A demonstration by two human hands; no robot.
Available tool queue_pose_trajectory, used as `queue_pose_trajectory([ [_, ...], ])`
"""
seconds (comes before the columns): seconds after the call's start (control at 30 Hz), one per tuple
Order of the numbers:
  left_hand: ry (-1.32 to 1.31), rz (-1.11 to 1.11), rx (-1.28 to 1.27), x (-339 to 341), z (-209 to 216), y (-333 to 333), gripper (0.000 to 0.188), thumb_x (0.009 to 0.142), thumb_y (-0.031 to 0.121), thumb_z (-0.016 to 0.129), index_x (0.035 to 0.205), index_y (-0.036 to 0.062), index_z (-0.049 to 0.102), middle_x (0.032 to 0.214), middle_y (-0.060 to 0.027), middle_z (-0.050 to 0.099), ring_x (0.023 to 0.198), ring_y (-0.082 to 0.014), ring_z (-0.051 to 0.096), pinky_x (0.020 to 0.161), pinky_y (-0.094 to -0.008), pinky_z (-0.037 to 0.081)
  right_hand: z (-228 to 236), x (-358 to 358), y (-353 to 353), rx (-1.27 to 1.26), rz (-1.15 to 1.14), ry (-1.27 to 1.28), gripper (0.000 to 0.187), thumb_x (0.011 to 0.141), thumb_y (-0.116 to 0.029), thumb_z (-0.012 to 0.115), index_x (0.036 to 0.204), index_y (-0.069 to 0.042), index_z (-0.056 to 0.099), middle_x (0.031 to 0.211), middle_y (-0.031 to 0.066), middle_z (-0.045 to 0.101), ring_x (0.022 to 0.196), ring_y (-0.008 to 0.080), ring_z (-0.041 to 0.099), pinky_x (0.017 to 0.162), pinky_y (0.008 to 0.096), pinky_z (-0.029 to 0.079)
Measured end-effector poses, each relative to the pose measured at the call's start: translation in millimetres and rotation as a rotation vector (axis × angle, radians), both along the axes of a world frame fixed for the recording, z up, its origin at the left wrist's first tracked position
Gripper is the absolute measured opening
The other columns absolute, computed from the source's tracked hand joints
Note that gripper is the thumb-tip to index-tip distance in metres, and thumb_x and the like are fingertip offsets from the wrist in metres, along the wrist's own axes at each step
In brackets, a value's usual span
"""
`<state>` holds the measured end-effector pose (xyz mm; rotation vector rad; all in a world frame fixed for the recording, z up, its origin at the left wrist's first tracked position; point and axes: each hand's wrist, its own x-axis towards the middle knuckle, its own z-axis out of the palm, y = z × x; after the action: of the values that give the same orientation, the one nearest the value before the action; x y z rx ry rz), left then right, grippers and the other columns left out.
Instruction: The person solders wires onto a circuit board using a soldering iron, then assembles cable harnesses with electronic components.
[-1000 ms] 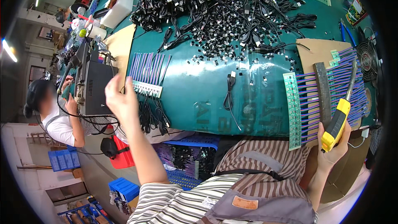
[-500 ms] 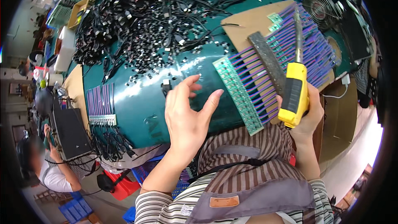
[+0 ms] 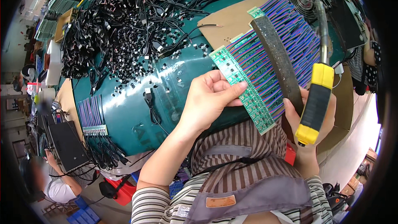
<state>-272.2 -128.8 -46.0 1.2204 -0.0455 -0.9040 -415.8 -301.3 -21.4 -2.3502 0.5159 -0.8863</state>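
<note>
Your left hand pinches the edge of the green circuit board, thumb on top, probably to steady it just left of the dark bar. That bar lies across the blue-and-red wires, apparently as a weight holding their rows in order over the cardboard on the worktop. Near the bar's lower end, your right hand has its fingers wrapped round the yellow-and-black tool, metal barrel pointing away, presumably clear of your left fingers.
</note>
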Motion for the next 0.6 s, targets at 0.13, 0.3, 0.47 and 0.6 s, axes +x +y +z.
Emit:
queue_pose_trajectory([
  [0.13,-0.140,-0.011,0.118,2,2,-17,0.017,0.086,0.011,0.072,0.092,-0.0014,0.061,0.081,-0.0079,0.070,0.069,-0.0113,0.067,0.061,-0.0220,0.056,7,-3,-6,-0.090,-0.028,-0.008,0.058,0.065,-0.013,0.088,0.111,-0.001,0.054,0.090,0.0049,0.065,0.076,0.0111,0.063,0.074,0.0259,0.051],
  [0.3,-0.592,-0.161,0.719,-3,15,-23,0.034,0.083,0.025,0.077,0.069,-0.0019,0.061,0.062,-0.0090,0.066,0.053,-0.0094,0.062,0.049,-0.0225,0.048,0,-11,-21,-0.040,-0.062,-0.062,0.059,0.065,-0.013,0.088,0.111,0.000,0.054,0.089,0.0047,0.065,0.073,0.0115,0.062,0.071,0.0255,0.050],
  [0.47,-0.795,-0.066,0.719,-4,8,-15,0.032,0.081,0.023,0.078,0.069,-0.0017,0.063,0.058,-0.0028,0.060,0.053,-0.0044,0.053,0.049,-0.0214,0.043,-2,-12,-21,0.035,0.001,-0.055,0.059,0.066,-0.011,0.088,0.112,0.002,0.053,0.089,0.0065,0.065,0.073,0.0127,0.063,0.070,0.0270,0.051],
  [0.6,-0.603,-0.078,0.611,0,1,-10,0.024,0.082,0.016,0.078,0.077,-0.0023,0.064,0.068,-0.0014,0.065,0.057,-0.0044,0.056,0.053,-0.0185,0.045,0,-8,-16,0.005,0.151,-0.007,0.054,0.067,-0.015,0.086,0.108,0.001,0.055,0.085,0.0057,0.063,0.072,0.0128,0.060,0.068,0.0269,0.050],
])
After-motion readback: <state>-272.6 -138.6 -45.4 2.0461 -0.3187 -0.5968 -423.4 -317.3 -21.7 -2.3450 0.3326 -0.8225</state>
